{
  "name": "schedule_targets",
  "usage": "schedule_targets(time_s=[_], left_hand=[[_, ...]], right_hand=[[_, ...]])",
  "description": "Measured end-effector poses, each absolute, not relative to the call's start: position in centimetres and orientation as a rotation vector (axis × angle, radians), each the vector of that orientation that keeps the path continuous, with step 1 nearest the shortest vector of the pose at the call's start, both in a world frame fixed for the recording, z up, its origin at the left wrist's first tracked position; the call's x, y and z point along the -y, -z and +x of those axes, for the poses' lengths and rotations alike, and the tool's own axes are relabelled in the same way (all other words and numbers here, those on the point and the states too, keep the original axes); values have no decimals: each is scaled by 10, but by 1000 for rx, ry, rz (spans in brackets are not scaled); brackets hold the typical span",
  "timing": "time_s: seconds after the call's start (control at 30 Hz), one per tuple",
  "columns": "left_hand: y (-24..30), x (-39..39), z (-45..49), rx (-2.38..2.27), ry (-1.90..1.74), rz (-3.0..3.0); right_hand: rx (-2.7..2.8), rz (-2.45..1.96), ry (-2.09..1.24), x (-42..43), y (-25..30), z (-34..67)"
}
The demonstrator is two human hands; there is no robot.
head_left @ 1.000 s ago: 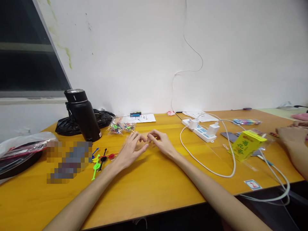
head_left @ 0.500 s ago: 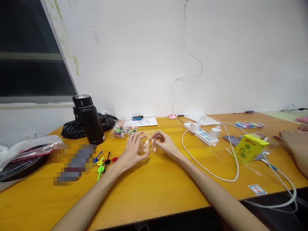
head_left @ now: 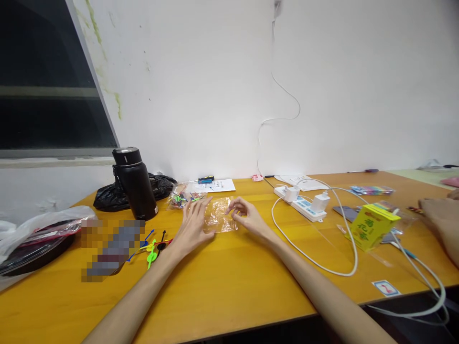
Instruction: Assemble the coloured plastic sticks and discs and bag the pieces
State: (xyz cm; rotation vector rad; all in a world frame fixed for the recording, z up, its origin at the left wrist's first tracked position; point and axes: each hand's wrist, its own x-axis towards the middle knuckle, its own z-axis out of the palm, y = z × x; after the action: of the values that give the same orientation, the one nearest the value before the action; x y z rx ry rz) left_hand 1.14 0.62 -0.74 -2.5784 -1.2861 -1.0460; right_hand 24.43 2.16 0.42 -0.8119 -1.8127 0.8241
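A crinkled clear plastic bag (head_left: 219, 220) lies flat on the wooden table between my hands. My left hand (head_left: 193, 227) rests along the bag's left edge, its fingers stretched out and the thumb apart. At the opposite edge, my right hand (head_left: 249, 220) has curled fingers, with thumb and forefinger close together at the bag. Left of my left wrist lie coloured plastic pieces with arrow-shaped tips, among them a green piece (head_left: 152, 257) and a black piece (head_left: 162, 244). Behind my left fingers sits another clear bag (head_left: 182, 195) holding similar coloured pieces.
A black bottle (head_left: 134, 184) stands at the left, before a black plastic bag (head_left: 107, 197). To the right are a white power strip (head_left: 304, 208) with looping cables and a yellow box (head_left: 371, 227). Another person's hand (head_left: 441, 222) is at the far right.
The clear bag now lies flatter and more spread out, with more of it showing. My left hand has shifted slightly left; my right hand stays near the bag's right edge.
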Motion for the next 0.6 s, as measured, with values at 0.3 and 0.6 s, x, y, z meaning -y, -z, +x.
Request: schedule_targets(time_s=[0.3,0.6], left_hand=[[5,-8,9,1320,1077,-2540],[0,-5,10,1319,1083,-2555]], right_hand=[[1703,-871,-828,-31,3,248],[1670,-904,-797,-37,9,251]])
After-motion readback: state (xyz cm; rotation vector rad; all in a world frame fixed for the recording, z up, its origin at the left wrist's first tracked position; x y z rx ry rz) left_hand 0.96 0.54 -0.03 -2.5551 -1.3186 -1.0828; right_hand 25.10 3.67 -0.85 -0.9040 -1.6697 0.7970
